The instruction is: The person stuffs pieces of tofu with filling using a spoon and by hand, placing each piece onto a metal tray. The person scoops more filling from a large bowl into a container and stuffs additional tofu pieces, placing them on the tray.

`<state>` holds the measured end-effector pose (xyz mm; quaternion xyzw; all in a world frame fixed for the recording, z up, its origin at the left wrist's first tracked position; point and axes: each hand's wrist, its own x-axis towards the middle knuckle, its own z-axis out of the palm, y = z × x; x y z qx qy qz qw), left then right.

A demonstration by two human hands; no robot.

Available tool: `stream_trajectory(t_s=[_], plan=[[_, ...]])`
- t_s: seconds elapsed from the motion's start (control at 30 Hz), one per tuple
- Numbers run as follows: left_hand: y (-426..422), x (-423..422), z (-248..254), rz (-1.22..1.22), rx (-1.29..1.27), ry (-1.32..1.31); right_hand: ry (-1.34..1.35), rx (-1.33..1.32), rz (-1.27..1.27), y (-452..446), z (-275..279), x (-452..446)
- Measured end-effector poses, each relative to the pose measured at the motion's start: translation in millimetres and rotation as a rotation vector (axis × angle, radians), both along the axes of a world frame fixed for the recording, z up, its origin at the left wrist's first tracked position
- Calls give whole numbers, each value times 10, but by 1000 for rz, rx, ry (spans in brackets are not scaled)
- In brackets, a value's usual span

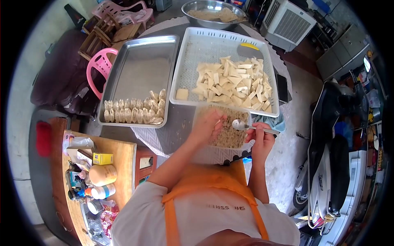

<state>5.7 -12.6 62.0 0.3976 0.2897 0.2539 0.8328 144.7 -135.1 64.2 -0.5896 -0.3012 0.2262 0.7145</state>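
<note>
My right hand (262, 140) grips a metal spoon (239, 124) by its handle, and the bowl of the spoon is over a clear tub of brown crumbly filling (232, 137). At the tub's left side, my left hand (208, 126) is closed with curled fingers; whatever it holds is hidden. Behind the tub stands a white plastic basket (189, 53) with a heap of pale, mostly triangular tofu-like pieces (236, 82). One squarish pale piece (182, 94) lies apart in its near left corner. Filled pieces (133, 111) stand in rows at the near end of a metal tray (143, 61).
A yellow-handled scraper (250, 50) lies in the basket. Behind is a steel bowl (211, 18) of brown filling. A phone (282, 88) and a blue cloth (274, 124) lie at the table's right. Jars (102, 175) crowd the wooden side table; a scooter (328, 176) stands right.
</note>
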Motion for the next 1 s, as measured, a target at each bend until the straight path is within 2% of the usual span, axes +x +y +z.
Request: stream_trajectory(t_s=[0.1,0.2,0.4,0.5,0.6,0.7,0.8,0.93,1.0], plan=[[7,13,-47,12,100,-10,-7,3,-4,-4,4,-2],[28,-22,-78,-40,-60,-70,-14,13,-3,-2,11,-11],[-29,-22,122,-28,103,106,-26,4,4,-17,6,-35],[70,1,-122,13,62,-43,-19,-1,10,-23,-8,-47],[173,-56,-94,-95,11,-326,29,-35,3,-17,-14,-102],[-13,160,8,173,210,-242,106,-110,79,32,-12,-194],[24,133,-42,18,775,-25,216,-120,117,78,33,-234],[21,110,-115,42,551,-101,192,-35,12,112,69,-104],[54,57,-85,-33,465,-46,152,-36,4,118,79,-42]])
